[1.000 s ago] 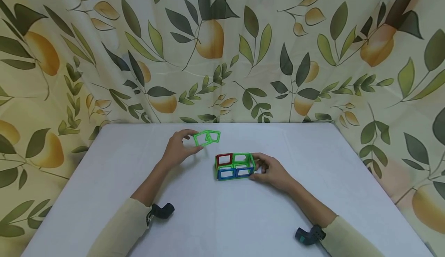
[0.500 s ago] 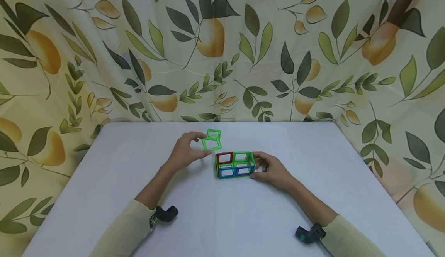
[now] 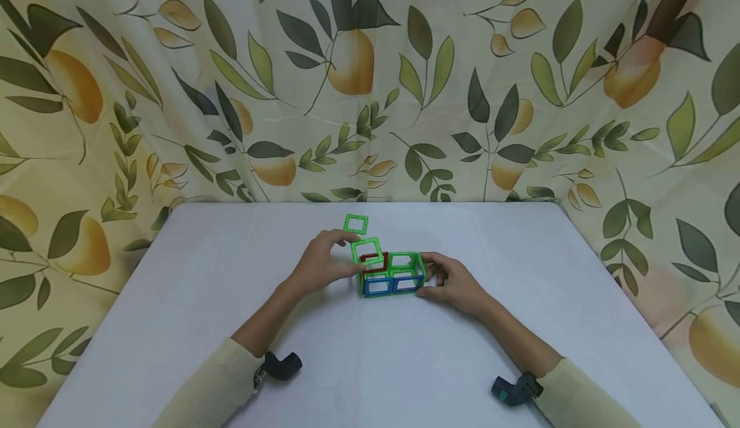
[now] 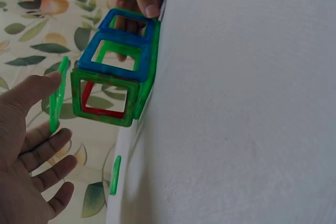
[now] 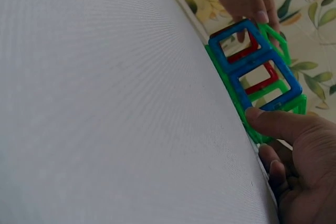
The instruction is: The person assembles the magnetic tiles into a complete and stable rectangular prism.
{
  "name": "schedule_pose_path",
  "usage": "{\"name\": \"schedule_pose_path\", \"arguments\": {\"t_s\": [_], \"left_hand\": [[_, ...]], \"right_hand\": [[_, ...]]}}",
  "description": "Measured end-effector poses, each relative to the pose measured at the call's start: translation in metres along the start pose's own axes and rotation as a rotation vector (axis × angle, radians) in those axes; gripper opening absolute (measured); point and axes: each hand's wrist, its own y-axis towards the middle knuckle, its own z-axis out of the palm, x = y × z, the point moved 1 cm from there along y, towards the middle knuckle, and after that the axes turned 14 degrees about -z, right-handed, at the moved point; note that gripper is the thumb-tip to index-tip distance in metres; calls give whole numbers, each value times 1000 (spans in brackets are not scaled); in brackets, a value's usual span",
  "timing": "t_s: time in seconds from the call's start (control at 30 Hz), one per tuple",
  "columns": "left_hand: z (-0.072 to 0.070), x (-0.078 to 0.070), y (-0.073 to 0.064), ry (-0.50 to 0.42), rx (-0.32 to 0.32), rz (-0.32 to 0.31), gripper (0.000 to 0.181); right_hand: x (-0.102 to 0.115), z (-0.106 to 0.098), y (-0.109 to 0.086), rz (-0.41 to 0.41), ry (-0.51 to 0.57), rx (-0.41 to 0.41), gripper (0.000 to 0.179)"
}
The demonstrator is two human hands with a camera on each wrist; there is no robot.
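Note:
My left hand [image 3: 320,264] pinches a green square magnetic tile [image 3: 365,241] between thumb and fingers, over the left end of a box-shaped frame. This frame [image 3: 378,281] is built of joined magnetic tiles: two blue ones along the front, a red tile [image 3: 386,262] at the back left and green ones elsewhere. Its top is uncovered. At the opposite end, my right hand [image 3: 459,283] holds the frame, thumb at the front corner and fingers behind. In the left wrist view the pinched tile [image 4: 54,114] appears almost edge-on, beside the frame's green end tile [image 4: 105,120].
A loose green square tile [image 3: 356,232] lies on the white table [image 3: 358,364] behind the frame. The table's far edge runs just beyond it, against a curtain [image 3: 439,158] printed with leaves and fruit. Each wrist wears a black camera [image 3: 283,366].
My left hand has moved right and toward me, bringing the pinched tile over the frame's left end. The loose tile behind now shows apart from it. My right hand stays in place.

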Motion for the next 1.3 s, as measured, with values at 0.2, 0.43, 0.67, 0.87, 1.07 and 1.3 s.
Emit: {"name": "schedule_pose_path", "arguments": {"t_s": [0.2, 0.43, 0.67, 0.87, 1.07, 1.3], "left_hand": [[5, -5, -4, 10, 25, 0, 53], [11, -10, -7, 31, 58, 11, 52], [14, -11, -7, 71, 74, 17, 52], [14, -9, -7, 69, 94, 7, 52], [16, -7, -6, 78, 109, 29, 63], [19, -6, -5, 104, 101, 32, 63]], "right_hand": [[2, 0, 0, -1, 4, -1, 70], [2, 1, 0, 3, 3, 3, 70], [2, 1, 0, -1, -1, 0, 70], [0, 0, 0, 3, 4, -4, 71], [0, 0, -1, 8, -4, -1, 71], [2, 0, 0, 6, -18, 2, 71]]}}
